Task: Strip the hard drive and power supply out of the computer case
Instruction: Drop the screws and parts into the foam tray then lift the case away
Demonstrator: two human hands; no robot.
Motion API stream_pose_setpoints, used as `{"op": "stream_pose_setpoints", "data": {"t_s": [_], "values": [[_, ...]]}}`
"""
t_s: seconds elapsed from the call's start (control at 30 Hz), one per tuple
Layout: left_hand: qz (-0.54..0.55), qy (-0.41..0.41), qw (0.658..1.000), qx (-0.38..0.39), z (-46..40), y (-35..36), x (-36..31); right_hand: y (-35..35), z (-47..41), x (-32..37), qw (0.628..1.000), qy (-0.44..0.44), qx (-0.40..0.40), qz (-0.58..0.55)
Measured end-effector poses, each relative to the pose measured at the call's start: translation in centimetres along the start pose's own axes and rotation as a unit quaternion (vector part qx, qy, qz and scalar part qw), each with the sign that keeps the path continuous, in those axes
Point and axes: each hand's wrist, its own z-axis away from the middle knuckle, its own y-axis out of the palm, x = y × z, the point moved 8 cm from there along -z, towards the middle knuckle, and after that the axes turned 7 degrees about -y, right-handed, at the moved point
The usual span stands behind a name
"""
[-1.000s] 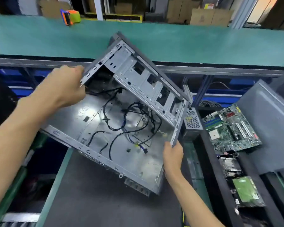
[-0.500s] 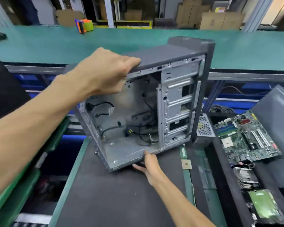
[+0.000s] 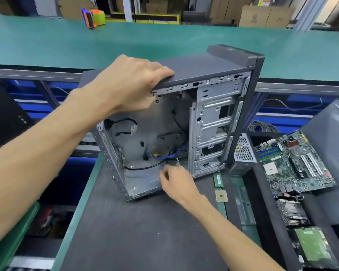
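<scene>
Nearest, a dark grey work mat, bare in front, with a green edge strip on its left side. On the mat, at the open lower lip of the computer case, the right hand, fingers loosely curled, fingertips just inside the opening near the case floor; cannot tell whether anything is pinched between them. Just beyond those fingertips, loose black, blue and yellow cables lying on the case floor. To the right on the mat, touching nothing, a small square processor chip, and above it a green memory stick just beside the case's lower right corner. Farther right, in a dark tray: a green-topped hard drive nearest, then a finned heatsink, then a motherboard tilted against a grey side panel. Upright on the mat, case standing with its open side toward the viewer, drive cage bare metal at the right inside. Behind the case's right edge, a perforated metal power supply, outside the case. On the case's top edge, the left hand, fingers curled over the lid, thumb under the rim, gripping it. Beyond, a long green bench carrying an orange and green tape dispenser; cardboard boxes at the very back.
</scene>
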Motion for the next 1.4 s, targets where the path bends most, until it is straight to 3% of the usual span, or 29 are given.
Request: {"op": "stream_pose_setpoints", "data": {"t_s": [0.07,0.1,0.23,0.3,0.37,0.47,0.57,0.63,0.73,0.9,1.03,1.23,1.4], "values": [[-0.003,0.009,1.000,-0.008,0.2,0.0,-0.2,-1.7,-1.6,3.5,0.979,-0.116,-0.081,0.148],[-0.002,0.019,1.000,-0.013,0.5,-0.1,-0.4,-1.4,-2.6,4.0,0.969,-0.121,-0.067,0.206],[-0.001,0.037,0.999,-0.033,1.3,-0.5,-1.1,-0.5,-5.2,0.9,0.939,0.039,0.048,0.339],[0.001,0.037,0.999,-0.037,1.3,-0.5,-1.1,1.0,-5.4,-0.8,0.923,0.071,0.113,0.362],[0.002,0.035,0.999,-0.036,1.3,-0.6,-0.9,2.3,-5.1,-1.8,0.914,0.079,0.156,0.367],[0.001,0.036,0.999,-0.036,1.6,-0.7,-1.0,1.7,-5.1,-1.1,0.932,0.057,0.106,0.341],[-0.011,0.035,0.999,-0.032,2.0,-0.5,-1.4,-0.4,-4.7,3.2,0.966,-0.062,-0.020,0.249],[-0.011,0.031,0.999,-0.031,2.1,-0.5,-1.4,-0.7,-3.7,7.6,0.973,-0.159,-0.055,0.159],[0.002,0.027,0.999,-0.031,1.8,-0.6,-1.2,2.2,-1.8,11.2,0.963,-0.228,0.026,0.141],[0.004,0.024,0.999,-0.026,1.8,-0.6,-1.3,8.1,2.6,6.2,0.933,-0.149,0.280,0.171],[0.004,0.021,0.999,-0.031,2.3,-1.0,-1.9,8.3,4.3,1.3,0.930,-0.059,0.314,0.183],[0.013,-0.004,1.000,-0.021,4.2,-1.0,-3.2,5.9,4.1,-1.4,0.947,-0.056,0.252,0.191],[0.035,-0.004,0.999,-0.004,5.2,-1.6,-4.0,1.9,3.4,-0.9,0.996,-0.027,0.051,0.062]]}}
